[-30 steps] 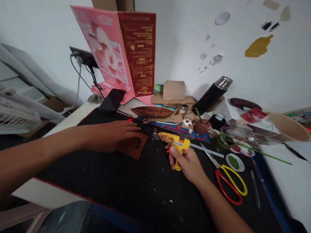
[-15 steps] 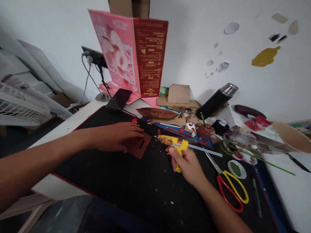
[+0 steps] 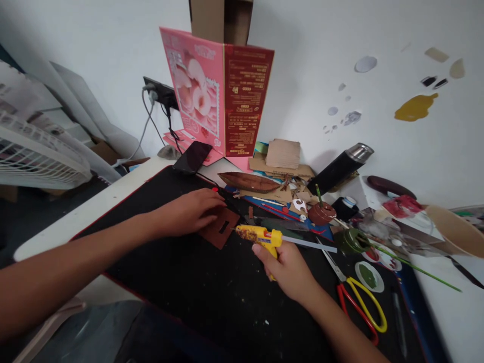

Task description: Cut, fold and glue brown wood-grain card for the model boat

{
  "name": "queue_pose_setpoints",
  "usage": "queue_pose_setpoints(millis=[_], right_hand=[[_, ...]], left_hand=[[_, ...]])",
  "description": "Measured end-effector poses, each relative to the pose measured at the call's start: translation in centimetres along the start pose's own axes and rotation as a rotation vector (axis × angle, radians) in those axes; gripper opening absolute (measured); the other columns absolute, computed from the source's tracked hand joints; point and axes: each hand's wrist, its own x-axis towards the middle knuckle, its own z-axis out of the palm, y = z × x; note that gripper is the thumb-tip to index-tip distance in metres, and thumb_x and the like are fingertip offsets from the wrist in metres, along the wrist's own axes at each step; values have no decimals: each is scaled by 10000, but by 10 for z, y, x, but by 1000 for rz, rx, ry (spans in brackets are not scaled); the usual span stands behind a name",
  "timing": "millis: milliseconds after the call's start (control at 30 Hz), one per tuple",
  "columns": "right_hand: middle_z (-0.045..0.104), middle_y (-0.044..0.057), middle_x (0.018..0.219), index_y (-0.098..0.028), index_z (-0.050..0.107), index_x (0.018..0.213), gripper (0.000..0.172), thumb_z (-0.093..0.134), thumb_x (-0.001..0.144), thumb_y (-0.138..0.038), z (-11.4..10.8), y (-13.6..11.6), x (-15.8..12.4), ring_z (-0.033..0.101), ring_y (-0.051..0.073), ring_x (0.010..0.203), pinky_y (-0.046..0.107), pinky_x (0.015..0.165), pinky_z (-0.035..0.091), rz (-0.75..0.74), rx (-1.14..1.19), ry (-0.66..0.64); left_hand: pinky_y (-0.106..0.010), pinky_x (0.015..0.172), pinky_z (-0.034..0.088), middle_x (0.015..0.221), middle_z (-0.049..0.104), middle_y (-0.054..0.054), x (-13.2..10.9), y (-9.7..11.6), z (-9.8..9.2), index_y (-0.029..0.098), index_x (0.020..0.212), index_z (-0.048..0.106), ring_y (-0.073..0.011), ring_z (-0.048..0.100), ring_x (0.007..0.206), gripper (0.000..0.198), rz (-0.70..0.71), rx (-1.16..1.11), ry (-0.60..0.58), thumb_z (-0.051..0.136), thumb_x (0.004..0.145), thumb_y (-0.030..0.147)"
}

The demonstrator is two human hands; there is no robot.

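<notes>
From my remote seat I saw the right hand (image 3: 287, 269), clamped round the grip of the yellow glue gun (image 3: 274, 238), shift leftward until the nozzle met the right edge of the slotted brown card (image 3: 214, 236) near frame centre; I judged the card now within the nozzle's reach. My left hand (image 3: 196, 209) lay over the card, fingers and thumb apart. At right, a white dish (image 3: 379, 282) held green paint (image 3: 366, 276), and a brown pot (image 3: 321, 216) held a green-tipped stick (image 3: 318, 193).
</notes>
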Motion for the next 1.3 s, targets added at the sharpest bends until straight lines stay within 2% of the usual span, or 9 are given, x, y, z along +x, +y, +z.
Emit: queue_pose_setpoints(millis=[133, 267, 500, 600, 767, 900, 1000, 1200, 1300], right_hand=[[526, -10, 493, -262, 553, 642, 528, 554, 971, -675, 1, 1, -2, 523, 188, 500, 303, 508, 369, -18, -21, -3], [520, -4, 504, -268, 641, 700, 448, 576, 983, -609, 1, -3, -3, 582, 229, 579, 315, 553, 405, -34, -55, -52], [496, 3, 500, -271, 652, 689, 452, 549, 1000, -582, 2, -5, -3, 580, 235, 592, 325, 582, 410, -70, -93, -64], [544, 11, 555, -265, 662, 697, 447, 537, 1010, -559, 1, -7, -2, 580, 223, 602, 324, 598, 415, -104, -143, -69], [746, 57, 814, -267, 757, 885, 377, 513, 1041, -508, 0, -12, -2, 669, 243, 741, 352, 702, 491, -171, -178, -108], [804, 93, 1010, -279, 793, 1046, 334, 527, 1043, -481, 1, -12, -2, 725, 289, 917, 410, 825, 538, -196, -207, -124], [808, 101, 1007, -270, 793, 1079, 356, 510, 1049, -484, 0, -13, -3, 735, 287, 898, 419, 826, 553, -208, -251, -140], [805, 100, 950, -235, 787, 1013, 411, 453, 1066, -468, 0, -16, -4, 740, 265, 859, 397, 800, 565, -233, -337, -140], [806, 96, 967, -250, 788, 1081, 381, 464, 1066, -450, 0, -17, -4, 743, 267, 889, 398, 812, 572, -253, -344, -136]], left_hand=[[-484, 1137, 475, 1383, 679, -135, -9, 7, 28, 198, 1262, 697, -290, 615, 1301, 314, -54, -2, 139, 543, 1007, 297], [-508, 1156, 449, 1425, 659, -111, -14, 8, 42, 222, 1297, 676, -283, 587, 1338, 321, -88, -18, 202, 536, 1028, 329], [-491, 1153, 447, 1424, 655, -106, -14, 7, 41, 217, 1287, 663, -266, 587, 1336, 300, -76, -2, 203, 529, 1042, 328], [-492, 1142, 454, 1415, 661, -112, -13, 9, 41, 201, 1280, 666, -271, 591, 1325, 302, -77, 13, 204, 519, 1050, 331], [-503, 1136, 459, 1409, 667, -113, -12, 10, 40, 202, 1270, 669, -274, 597, 1321, 305, -80, 1, 201, 499, 1059, 342], [-503, 1137, 458, 1407, 667, -112, -13, 10, 38, 200, 1275, 664, -272, 597, 1319, 302, -81, -12, 200, 507, 1057, 340], [-500, 1138, 457, 1412, 665, -113, -12, 10, 38, 197, 1279, 661, -272, 594, 1323, 299, -77, -12, 198, 511, 1056, 328], [-495, 1135, 459, 1406, 670, -102, -13, 9, 40, 210, 1274, 663, -269, 602, 1317, 289, -73, -1, 205, 522, 1054, 333], [-495, 1136, 460, 1402, 672, -99, -13, 9, 40, 212, 1274, 661, -268, 604, 1316, 288, -63, -4, 212, 521, 1055, 336]])
